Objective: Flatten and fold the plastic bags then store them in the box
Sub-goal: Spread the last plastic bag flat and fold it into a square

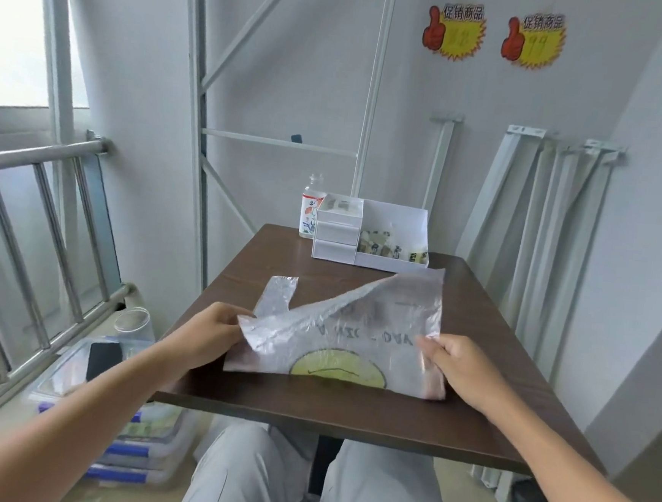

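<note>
The crinkled translucent plastic bag (339, 330) with a yellow-green circle print lies on the dark brown wooden table (348, 414) before me, one flap lifted; its lettering is unreadable. My left hand (208, 330) pinches its left corner, my right hand (457, 365) pinches the right edge. Beyond stands the white compartmented cardboard box (399, 220), contents blurred, a clear bottle (311, 209) beside it
</note>
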Motion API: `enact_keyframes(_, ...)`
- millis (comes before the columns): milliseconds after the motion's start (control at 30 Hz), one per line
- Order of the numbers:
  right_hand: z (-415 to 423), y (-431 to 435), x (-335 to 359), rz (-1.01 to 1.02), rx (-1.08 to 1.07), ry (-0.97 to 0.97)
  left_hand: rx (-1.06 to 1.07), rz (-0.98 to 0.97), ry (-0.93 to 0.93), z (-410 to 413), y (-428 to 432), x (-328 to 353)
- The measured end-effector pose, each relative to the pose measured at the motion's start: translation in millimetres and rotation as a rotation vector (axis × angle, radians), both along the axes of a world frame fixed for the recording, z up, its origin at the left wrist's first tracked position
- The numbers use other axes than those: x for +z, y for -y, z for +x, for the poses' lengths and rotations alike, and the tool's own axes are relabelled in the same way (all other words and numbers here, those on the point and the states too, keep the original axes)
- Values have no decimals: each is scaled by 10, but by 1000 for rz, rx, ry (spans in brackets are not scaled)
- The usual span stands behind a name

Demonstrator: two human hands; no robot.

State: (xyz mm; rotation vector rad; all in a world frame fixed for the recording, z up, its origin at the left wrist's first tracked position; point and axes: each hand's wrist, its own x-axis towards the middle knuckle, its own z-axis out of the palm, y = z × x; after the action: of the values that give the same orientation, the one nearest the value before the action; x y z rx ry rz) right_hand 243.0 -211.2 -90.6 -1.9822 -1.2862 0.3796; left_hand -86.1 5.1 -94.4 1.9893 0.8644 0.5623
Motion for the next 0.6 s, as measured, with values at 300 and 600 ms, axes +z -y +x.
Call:
enact_keyframes(300, -7, -447, -37, 81, -219, 46, 272, -118, 85, 232, -181, 45)
enact_keyframes(600, 98, -645, -130, -30, -363, 145, 375, -104, 255, 349, 41, -9)
